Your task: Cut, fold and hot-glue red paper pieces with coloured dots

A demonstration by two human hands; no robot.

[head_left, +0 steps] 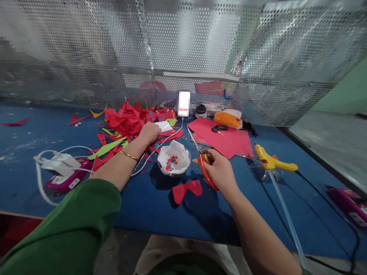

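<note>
My right hand (220, 170) is closed round the orange-handled scissors (205, 172), whose blades point up and left toward the red sheets (219, 135). Over the edge of the red paper scraps (126, 119), my left hand (149, 132) has its fingers pressed together at the end of a white piece of paper (164, 126). Between my hands stands a white paper-lined bowl (174, 158) with small coloured bits in it. A red cut-out shaped like a mask (187, 191) lies in front of the bowl.
A yellow glue gun (272, 160) with a long glue stick is on the right. White chargers and cable (61, 164) rest on a purple power strip at left. Keys (219, 129), an orange packet (228, 118) and a lit phone (184, 104) are at the back, before perforated metal.
</note>
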